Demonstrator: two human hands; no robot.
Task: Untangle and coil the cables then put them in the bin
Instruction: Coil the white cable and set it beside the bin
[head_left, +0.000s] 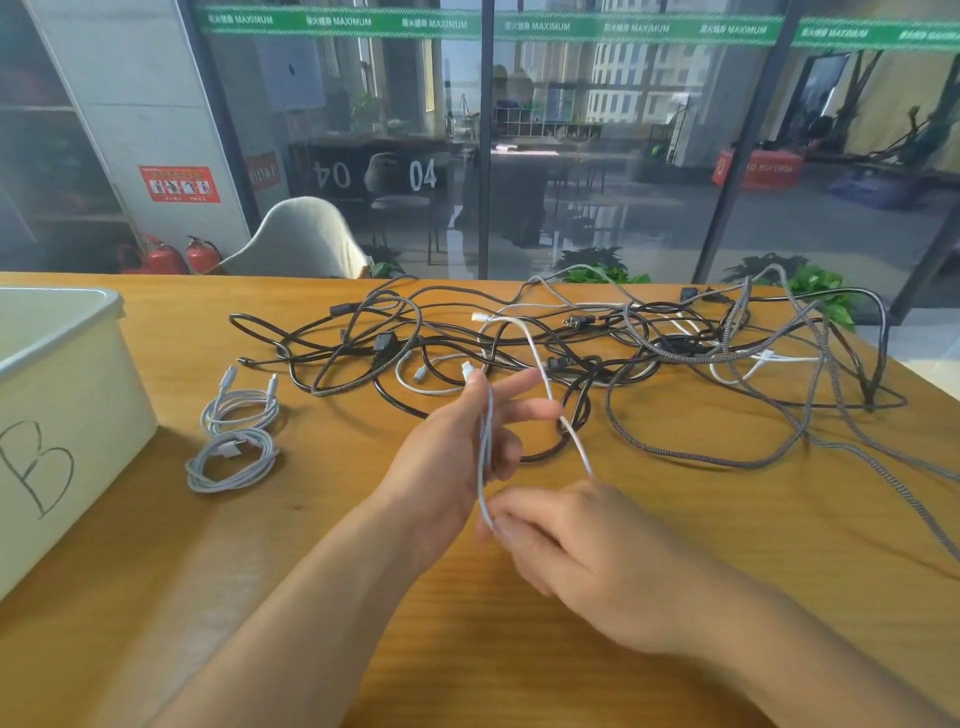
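Left hand holds white cable; right hand apparently pinches loop.

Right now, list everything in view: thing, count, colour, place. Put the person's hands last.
white cable: one, white, partly looped between both hands, its far end running into the tangle
coiled cables: two, light grey, on the table beside the bin
tangled cables: count unclear, black, white and grey braided, across the far half of the table
bin: one, off-white, marked B, left edge of the table
table: one, orange-brown wood
chair: one, pale, behind the table
fire extinguishers: two, red, on the floor at far left
left hand: holds the loops
right hand: pinches the cable
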